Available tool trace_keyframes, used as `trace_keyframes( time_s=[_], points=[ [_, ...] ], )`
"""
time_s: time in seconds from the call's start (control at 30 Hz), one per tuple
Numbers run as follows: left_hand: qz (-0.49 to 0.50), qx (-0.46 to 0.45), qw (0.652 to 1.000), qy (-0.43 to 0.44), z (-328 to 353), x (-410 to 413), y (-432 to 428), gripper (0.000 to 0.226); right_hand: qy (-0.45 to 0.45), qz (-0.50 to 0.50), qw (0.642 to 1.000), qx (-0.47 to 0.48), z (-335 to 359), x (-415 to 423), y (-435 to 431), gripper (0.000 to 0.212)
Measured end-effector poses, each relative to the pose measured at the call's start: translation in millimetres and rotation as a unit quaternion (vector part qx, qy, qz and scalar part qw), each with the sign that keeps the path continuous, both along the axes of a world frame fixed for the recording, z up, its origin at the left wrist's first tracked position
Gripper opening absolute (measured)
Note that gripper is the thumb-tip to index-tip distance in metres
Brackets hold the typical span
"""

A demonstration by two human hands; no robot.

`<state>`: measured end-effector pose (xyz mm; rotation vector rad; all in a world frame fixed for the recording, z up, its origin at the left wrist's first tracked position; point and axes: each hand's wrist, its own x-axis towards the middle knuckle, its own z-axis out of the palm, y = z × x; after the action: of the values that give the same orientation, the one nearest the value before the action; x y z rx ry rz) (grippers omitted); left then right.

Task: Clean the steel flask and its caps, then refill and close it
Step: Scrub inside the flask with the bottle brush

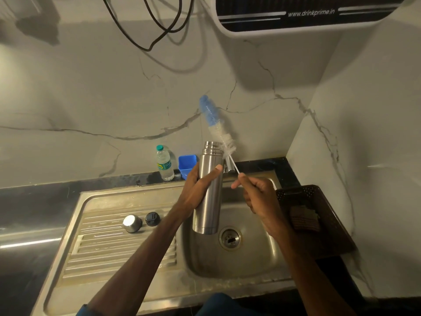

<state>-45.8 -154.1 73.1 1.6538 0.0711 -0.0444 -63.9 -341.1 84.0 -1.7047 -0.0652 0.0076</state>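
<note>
My left hand (197, 192) grips the steel flask (207, 201) upright over the sink basin, its open mouth at the top. My right hand (257, 197) pinches the wire handle of a bottle brush (216, 126) with white and blue bristles. The brush points up and to the left, outside the flask, and its lower white bristles touch the flask's rim. On the ribbed drainboard (109, 247) to the left lie a steel cap (132, 223) and a black inner cap (152, 218).
The sink basin (257, 252) has a drain (230, 237) below the flask. A plastic water bottle (164, 163) and a blue cup (187, 164) stand at the back wall. A dark basket (319, 215) sits right of the sink. A water purifier (307, 14) hangs above.
</note>
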Motion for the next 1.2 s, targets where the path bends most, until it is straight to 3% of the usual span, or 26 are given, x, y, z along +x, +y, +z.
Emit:
trace_keyframes(
  time_s=[0.07, 0.27, 0.37, 0.53, 0.7, 0.87, 1.0, 1.2],
  points=[
    [0.014, -0.002, 1.000, -0.001, 0.5, 1.8, 4.0, 0.022, 0.015, 0.008, 1.000, 0.004, -3.0, -9.1, -0.3, 0.034],
    [0.023, 0.006, 1.000, 0.017, -3.9, 2.1, 13.6, 0.025, 0.057, 0.025, 0.998, 0.004, -6.9, -28.2, -3.9, 0.035],
    [0.007, 0.004, 1.000, 0.019, -6.0, -2.1, 8.9, 0.037, 0.031, 0.027, 0.999, -0.013, -0.3, -15.9, -1.4, 0.036],
    [0.023, -0.022, 0.999, 0.032, -4.5, 4.9, 15.0, 0.040, 0.046, 0.046, 0.998, -0.020, -3.3, -20.3, -4.0, 0.038],
    [0.028, -0.026, 0.998, 0.041, -9.0, 8.4, 25.9, 0.066, 0.077, 0.052, 0.995, -0.023, -12.6, -33.9, -12.7, 0.039],
    [-0.006, -0.011, 0.999, 0.041, -7.6, 4.7, 18.6, 0.060, 0.045, 0.053, 0.997, -0.041, -1.7, -19.9, -5.6, 0.038],
    [0.026, -0.032, 0.998, 0.040, -1.1, 8.3, 22.2, 0.066, 0.048, 0.057, 0.996, -0.042, -6.1, -25.0, -9.2, 0.039],
    [0.048, -0.029, 0.998, 0.022, 6.3, 15.1, 32.4, 0.039, 0.076, 0.070, 0.994, -0.037, -10.1, -35.4, -14.9, 0.039]
  ],
)
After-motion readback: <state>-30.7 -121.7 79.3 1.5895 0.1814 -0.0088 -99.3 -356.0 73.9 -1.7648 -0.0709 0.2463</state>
